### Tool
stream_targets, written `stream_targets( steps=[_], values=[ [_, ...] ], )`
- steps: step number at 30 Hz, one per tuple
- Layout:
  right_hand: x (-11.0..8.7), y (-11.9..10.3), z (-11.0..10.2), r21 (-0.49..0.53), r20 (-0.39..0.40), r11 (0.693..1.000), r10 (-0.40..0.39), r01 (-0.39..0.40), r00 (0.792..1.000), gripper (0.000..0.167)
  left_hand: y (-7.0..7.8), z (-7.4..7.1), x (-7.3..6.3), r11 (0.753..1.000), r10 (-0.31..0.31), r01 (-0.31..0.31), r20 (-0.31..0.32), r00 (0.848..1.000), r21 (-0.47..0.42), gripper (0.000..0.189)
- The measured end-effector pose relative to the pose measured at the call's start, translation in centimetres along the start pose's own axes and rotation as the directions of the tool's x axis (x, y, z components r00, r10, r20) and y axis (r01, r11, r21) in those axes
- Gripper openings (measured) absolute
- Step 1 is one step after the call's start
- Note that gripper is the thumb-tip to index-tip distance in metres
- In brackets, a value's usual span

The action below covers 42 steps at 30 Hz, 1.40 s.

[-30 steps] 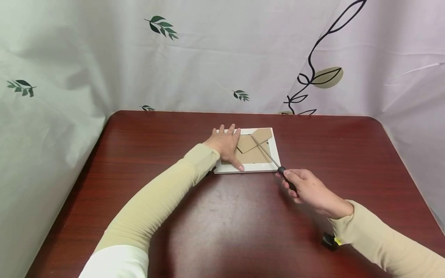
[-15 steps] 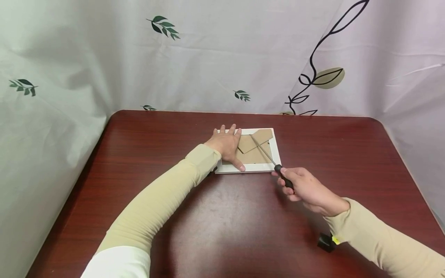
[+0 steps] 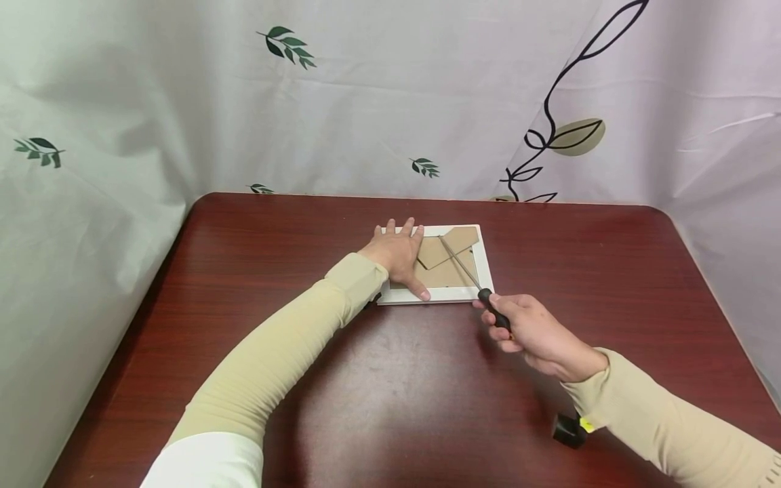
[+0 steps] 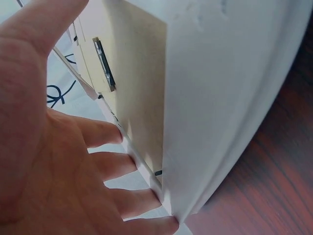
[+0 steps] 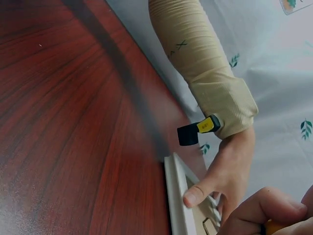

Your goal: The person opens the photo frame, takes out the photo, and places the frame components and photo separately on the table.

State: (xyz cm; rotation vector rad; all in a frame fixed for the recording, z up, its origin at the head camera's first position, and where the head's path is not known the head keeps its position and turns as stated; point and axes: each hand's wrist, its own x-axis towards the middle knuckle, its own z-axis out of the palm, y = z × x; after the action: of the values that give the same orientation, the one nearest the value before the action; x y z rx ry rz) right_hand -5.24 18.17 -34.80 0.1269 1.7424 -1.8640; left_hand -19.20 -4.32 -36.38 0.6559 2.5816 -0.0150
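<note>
A white picture frame (image 3: 485, 271) lies back side up on the table, showing its brown backing board (image 3: 450, 276) and a hinged easel stand (image 3: 434, 254). My left hand (image 3: 396, 256) is spread over the frame's left part, thumb on the near border, other fingertips at the far one. The left wrist view shows those fingertips along the border and a dark metal strip (image 4: 104, 64) on the backing. In my right hand (image 3: 539, 335) I grip a screwdriver by its black handle (image 3: 495, 312). Its long shaft (image 3: 459, 261) slants across the stand, the tip at the backing's far edge.
The dark red wooden table (image 3: 366, 393) extends around the frame. A pale leaf-patterned curtain (image 3: 366, 102) hangs behind its far edge. A black wrist camera (image 3: 570, 431) sits below my right sleeve, low over the table.
My right hand has shifted slightly left with the screwdriver, its handle now closer to the frame's near edge. The left hand stays on the frame.
</note>
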Motion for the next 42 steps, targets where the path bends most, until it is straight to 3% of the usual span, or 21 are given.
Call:
stream_targets(
  steps=[42],
  values=[
    [0.13, 0.27, 0.31, 0.025, 0.002, 1.000, 0.000, 0.000, 1.000, 0.038, -0.07, -0.10, -0.07, 1.000, 0.026, -0.026, -0.009, 1.000, 0.007, 0.143]
  ],
)
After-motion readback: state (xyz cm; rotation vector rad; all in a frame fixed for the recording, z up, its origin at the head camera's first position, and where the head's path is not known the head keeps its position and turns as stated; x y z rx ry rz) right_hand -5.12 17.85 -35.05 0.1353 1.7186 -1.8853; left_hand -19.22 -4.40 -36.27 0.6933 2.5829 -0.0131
